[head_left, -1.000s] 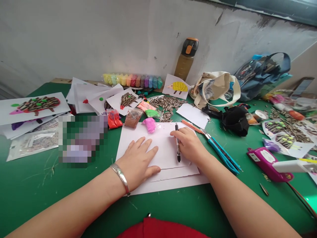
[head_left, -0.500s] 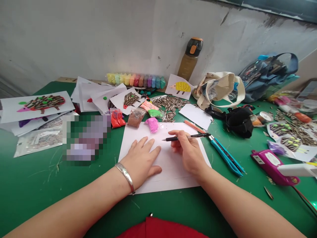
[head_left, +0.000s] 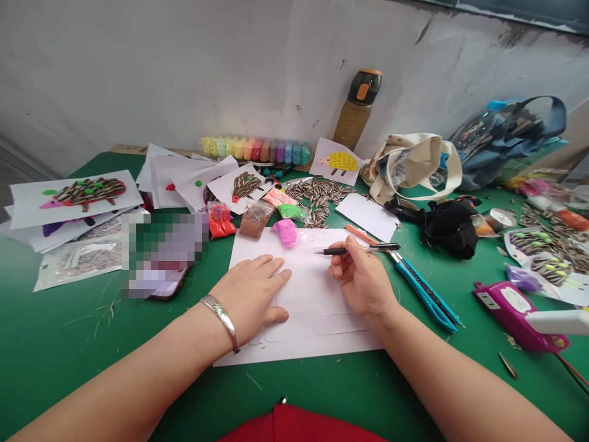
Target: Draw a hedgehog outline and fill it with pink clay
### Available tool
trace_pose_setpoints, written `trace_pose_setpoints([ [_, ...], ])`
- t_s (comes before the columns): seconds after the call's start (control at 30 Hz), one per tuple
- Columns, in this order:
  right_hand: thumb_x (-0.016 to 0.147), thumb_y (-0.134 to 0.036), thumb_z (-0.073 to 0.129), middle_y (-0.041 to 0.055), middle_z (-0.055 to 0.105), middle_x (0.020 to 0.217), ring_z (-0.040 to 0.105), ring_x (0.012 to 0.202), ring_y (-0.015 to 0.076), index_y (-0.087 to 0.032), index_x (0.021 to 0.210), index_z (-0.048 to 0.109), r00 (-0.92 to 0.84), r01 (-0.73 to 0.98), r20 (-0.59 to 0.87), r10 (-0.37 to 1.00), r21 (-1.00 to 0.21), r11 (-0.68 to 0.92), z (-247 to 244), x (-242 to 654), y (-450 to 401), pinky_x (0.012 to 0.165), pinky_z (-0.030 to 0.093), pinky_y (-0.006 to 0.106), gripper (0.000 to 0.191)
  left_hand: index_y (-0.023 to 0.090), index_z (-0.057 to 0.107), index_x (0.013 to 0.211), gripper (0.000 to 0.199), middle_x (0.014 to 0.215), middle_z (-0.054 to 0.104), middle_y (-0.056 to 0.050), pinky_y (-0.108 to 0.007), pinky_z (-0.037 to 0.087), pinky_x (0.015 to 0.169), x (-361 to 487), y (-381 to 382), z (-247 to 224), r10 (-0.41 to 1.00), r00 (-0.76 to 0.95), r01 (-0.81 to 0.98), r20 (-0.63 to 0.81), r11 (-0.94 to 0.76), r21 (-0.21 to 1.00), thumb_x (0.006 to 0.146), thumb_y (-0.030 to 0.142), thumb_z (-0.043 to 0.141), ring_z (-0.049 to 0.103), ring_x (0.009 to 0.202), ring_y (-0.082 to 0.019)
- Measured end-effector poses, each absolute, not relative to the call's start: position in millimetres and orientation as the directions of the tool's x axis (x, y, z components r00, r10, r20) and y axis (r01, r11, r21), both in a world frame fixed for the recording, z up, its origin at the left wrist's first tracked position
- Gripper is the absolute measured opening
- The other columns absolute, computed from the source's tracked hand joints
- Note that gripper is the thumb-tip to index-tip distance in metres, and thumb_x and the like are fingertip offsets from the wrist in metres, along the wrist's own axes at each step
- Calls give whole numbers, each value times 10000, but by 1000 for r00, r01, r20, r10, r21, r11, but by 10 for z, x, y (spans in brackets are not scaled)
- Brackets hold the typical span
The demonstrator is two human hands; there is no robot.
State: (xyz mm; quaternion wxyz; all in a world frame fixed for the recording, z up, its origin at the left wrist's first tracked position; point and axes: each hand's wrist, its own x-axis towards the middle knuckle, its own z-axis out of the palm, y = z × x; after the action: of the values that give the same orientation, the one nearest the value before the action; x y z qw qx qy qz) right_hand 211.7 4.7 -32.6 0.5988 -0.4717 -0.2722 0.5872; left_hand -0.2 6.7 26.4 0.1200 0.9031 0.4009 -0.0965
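Note:
My left hand (head_left: 251, 294) lies flat on the left part of a white sheet of paper (head_left: 304, 331), its fingers stretched out. A black pen (head_left: 338, 250) is held in my right hand (head_left: 361, 276) above the right side of the sheet, nearly level, its tip pointing left and off the paper. Small packets of pink clay (head_left: 286, 232), brown clay (head_left: 256, 220) and red clay (head_left: 220, 220) rest at or by the sheet's far edge. A blue utility knife (head_left: 427, 291) lies just right of the sheet.
Sunflower seeds (head_left: 324, 193) are heaped behind the sheet. Hedgehog pictures (head_left: 87, 193) are stacked at left, near a phone (head_left: 170, 282). A bottle (head_left: 358, 110) leans at the wall. A canvas bag (head_left: 409, 166), black pouch (head_left: 451, 227) and purple glue gun (head_left: 515, 316) occupy the right.
My left hand has slid a little left and toward me on the paper. My right hand has moved slightly right with the pen, which now lies more level. The view has shifted a bit.

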Motion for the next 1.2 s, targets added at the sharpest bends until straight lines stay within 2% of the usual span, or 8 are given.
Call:
trace_pose_setpoints([
  [0.27, 805, -449, 677, -12, 628, 651, 483, 475, 90, -226, 928, 670, 271, -457, -182, 945, -889, -40, -299, 2184, 124, 434, 372, 219, 255, 132, 527, 1297, 593, 1396, 486, -147, -479, 403, 1033, 4, 74, 240, 721, 635, 769, -277, -622, 147, 802, 413, 694, 421, 1283, -330],
  [0.43, 795, -478, 674, -11, 577, 594, 451, 469, 82, -174, 830, 680, 310, -399, -164, 937, -917, -29, -281, 2254, 171, 437, 359, 220, 307, 123, 520, 1311, 598, 1413, 457, -164, -489, 382, 1049, 14, 74, 239, 720, 623, 780, -306, -604, 165, 809, 398, 691, 393, 1303, -340],
  [0.67, 803, -500, 658, 3, 604, 667, 509, 541, 101, -180, 875, 701, 332, -264, -96, 939, -964, -5, -312, 2274, 182, 476, 397, 226, 331, 117, 505, 1334, 619, 1403, 446, -193, -492, 364, 1062, 21, 66, 251, 725, 606, 793, -326, -583, 177, 815, 404, 684, 353, 1331, -358],
  [0.9, 826, -523, 615, 18, 650, 766, 589, 630, 146, -213, 907, 706, 288, -98, -44, 957, -995, -16, -382, 2299, 185, 609, 491, 299, 333, 120, 496, 1342, 610, 1413, 436, -182, -498, 350, 1073, 28, 50, 250, 723, 596, 800, -349, -570, 185, 822, 388, 671, 326, 1343, -353],
  [1.0, 846, -533, 580, 21, 639, 733, 591, 626, 155, -201, 862, 705, 248, -16, -2, 969, -1000, 2, -382, 2299, 179, 643, 502, 323, 356, 127, 486, 1354, 615, 1447, 403, -173, -507, 343, 1077, 25, 51, 253, 723, 596, 801, -350, -568, 190, 824, 379, 667, 307, 1354, -355],
  [1.2, 885, -530, 526, 0, 606, 628, 572, 587, 140, -189, 872, 692, 184, 30, 41, 982, -999, 36, -364, 2308, 178, 652, 483, 307, 380, 118, 505, 1337, 606, 1444, 418, -173, -516, 350, 1071, 24, 72, 242, 712, 609, 791, -349, -580, 196, 816, 378, 672, 315, 1349, -372],
])
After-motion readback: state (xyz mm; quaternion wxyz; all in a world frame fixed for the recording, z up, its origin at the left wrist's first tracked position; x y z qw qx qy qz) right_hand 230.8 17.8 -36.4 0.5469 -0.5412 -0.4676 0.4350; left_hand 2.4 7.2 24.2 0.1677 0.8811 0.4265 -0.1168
